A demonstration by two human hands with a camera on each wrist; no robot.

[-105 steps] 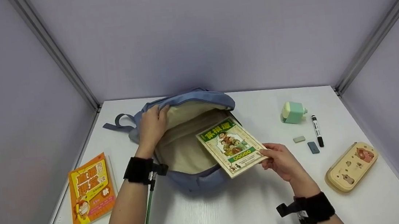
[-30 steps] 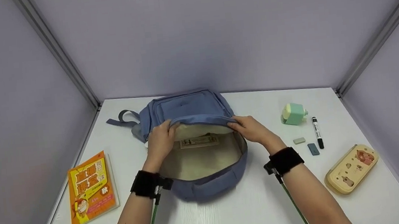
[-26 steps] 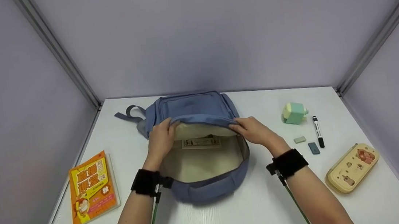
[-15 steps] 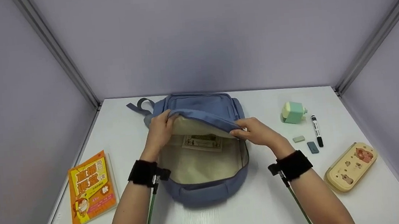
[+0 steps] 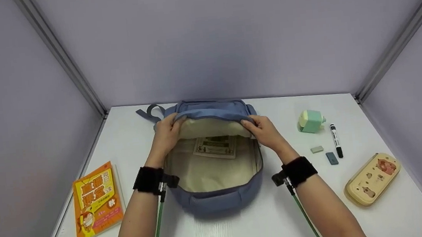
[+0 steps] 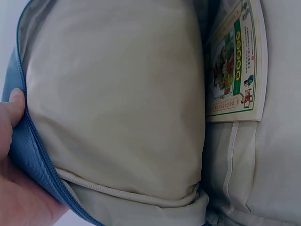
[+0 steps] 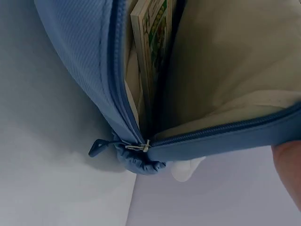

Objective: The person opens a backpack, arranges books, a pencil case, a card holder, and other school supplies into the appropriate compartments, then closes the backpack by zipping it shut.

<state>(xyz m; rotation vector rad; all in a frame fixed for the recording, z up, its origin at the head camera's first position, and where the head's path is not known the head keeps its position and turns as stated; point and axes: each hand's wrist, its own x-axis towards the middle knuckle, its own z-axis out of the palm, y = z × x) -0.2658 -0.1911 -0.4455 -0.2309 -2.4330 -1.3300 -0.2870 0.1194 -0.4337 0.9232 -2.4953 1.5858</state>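
Note:
A blue backpack (image 5: 215, 203) with a cream lining lies on the table, its zipped mouth facing the person. My left hand (image 5: 166, 134) grips the left part of the raised front flap, thumb on the zip edge in the left wrist view. The flap's right part is pinched by my right hand (image 5: 266, 130); only a bit of that hand shows in the right wrist view. Inside lies a green and cream picture book (image 5: 215, 147), its far end hidden under the flap. A zip pull (image 7: 99, 147) hangs at the opening's corner.
An orange book (image 5: 97, 203) lies at the left. To the right are a green and yellow carton-shaped object (image 5: 310, 121), a black and white marker (image 5: 336, 140), a grey-green eraser (image 5: 317, 149), a blue eraser (image 5: 331, 158) and a yellow pencil case (image 5: 373, 179). Walls enclose the table's back and sides.
The book went from the right hand into the backpack, and that hand took the flap. The backpack then shifted rightward and back. Lately the right hand rose, lifting the flap's right side.

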